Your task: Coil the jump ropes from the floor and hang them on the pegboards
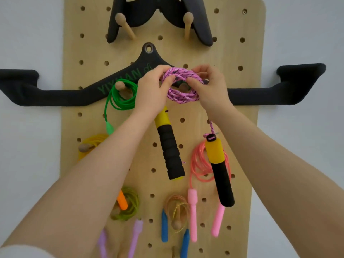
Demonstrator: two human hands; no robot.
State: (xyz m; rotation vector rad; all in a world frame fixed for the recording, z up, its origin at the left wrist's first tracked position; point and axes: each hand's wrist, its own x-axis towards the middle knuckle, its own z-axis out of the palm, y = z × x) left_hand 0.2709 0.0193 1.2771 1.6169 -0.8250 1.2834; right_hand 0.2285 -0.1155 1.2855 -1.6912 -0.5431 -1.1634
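We've got both hands, left hand (151, 90) and right hand (206, 88), gripping the pink coil (183, 84), hanging it; next it probably needs seating over that half-hidden peg (183, 87).

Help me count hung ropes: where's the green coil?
The green coil hangs on a wooden peg left of centre on the pegboard, beside the left hand.

Braided rope coil (183, 84) is pink with black flecks; its two handles (170, 146) are yellow with black foam grips. Pegboard (232, 118) is light wood, pull-down bar (55, 95) black with green lettering. Other ropes: green (119, 101), salmon-pink (199, 164), yellow (93, 142), olive (130, 207).
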